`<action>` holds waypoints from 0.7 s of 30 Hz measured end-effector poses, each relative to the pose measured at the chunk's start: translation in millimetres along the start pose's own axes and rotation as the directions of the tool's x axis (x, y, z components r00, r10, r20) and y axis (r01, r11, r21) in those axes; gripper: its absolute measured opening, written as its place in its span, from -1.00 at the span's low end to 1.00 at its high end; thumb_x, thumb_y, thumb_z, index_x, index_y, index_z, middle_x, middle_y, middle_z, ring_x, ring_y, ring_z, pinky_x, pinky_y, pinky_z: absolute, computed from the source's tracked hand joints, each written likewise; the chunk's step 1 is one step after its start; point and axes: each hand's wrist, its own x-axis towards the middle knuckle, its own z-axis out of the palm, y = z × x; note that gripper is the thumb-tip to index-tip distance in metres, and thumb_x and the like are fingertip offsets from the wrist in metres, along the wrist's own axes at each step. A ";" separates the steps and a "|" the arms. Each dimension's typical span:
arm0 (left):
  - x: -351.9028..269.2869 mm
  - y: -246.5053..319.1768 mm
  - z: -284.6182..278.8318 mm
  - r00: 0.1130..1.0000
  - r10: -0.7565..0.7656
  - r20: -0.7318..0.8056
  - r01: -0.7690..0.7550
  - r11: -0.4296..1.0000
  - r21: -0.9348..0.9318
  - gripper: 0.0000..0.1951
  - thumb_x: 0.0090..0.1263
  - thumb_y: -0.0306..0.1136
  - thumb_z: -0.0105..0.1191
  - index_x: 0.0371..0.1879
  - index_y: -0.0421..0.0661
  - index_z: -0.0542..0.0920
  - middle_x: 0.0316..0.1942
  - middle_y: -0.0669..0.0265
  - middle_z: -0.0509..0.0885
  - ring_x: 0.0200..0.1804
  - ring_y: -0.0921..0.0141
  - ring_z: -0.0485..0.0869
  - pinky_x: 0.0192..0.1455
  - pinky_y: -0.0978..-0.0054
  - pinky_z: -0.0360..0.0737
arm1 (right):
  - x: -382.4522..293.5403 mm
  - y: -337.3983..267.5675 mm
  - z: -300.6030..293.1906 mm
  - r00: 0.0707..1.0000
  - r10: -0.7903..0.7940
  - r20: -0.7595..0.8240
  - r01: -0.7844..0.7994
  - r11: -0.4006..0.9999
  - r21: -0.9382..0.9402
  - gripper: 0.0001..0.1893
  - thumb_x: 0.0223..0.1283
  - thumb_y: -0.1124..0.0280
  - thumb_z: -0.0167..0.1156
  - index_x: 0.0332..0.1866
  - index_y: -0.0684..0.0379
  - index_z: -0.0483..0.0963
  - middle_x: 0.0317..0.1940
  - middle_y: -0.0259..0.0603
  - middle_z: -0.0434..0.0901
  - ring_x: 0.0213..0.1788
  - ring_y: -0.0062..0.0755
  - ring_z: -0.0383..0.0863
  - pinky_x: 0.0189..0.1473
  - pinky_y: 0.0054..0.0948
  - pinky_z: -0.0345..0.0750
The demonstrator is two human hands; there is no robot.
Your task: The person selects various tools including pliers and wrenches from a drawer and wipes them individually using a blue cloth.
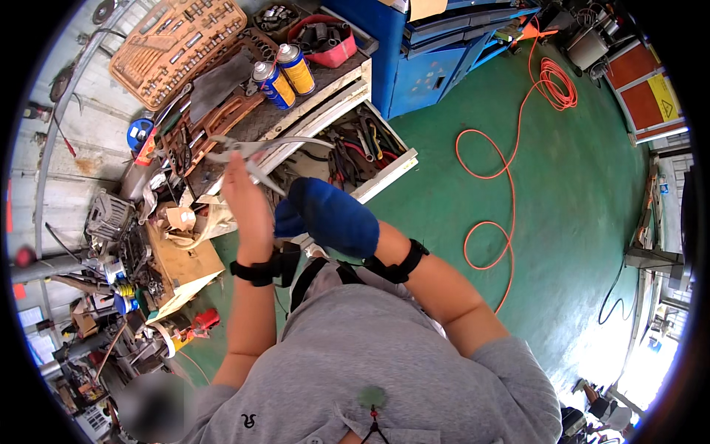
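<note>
My bare left hand [244, 205] is raised over the tool bench, its fingers at the pivot of large silver metal pliers [250, 149]. The jaws point left and the two long handles spread to the right. My right hand [335, 219] is inside a dark blue glove, close to the end of the lower handle. Whether it touches that handle is hidden, as are its fingers. More blue fabric [288, 221] shows between the two hands. Beyond them an open drawer [388, 175] holds several pliers with coloured grips.
On the bench top are two spray cans [274, 86], a red bin of sockets [330, 41] and an open socket case [177, 50]. A blue cabinet [424, 77] stands behind. An orange hose [513, 222] loops over the green floor. Clutter and a wooden box [183, 261] lie left.
</note>
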 end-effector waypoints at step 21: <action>-23.7 -215.1 -8.7 0.267 -0.894 0.360 0.950 0.306 0.055 -0.91 0.38 -0.47 -0.12 -0.33 -0.22 0.42 -0.32 0.21 0.50 -0.27 0.32 0.54 -0.20 0.37 0.56 | -150.3 0.8 -122.7 0.460 0.396 -0.795 -0.393 0.893 0.217 -0.61 0.45 0.08 -0.22 -0.28 0.22 0.32 -0.55 -0.25 0.52 -0.65 -0.53 0.45 -0.60 -0.59 0.39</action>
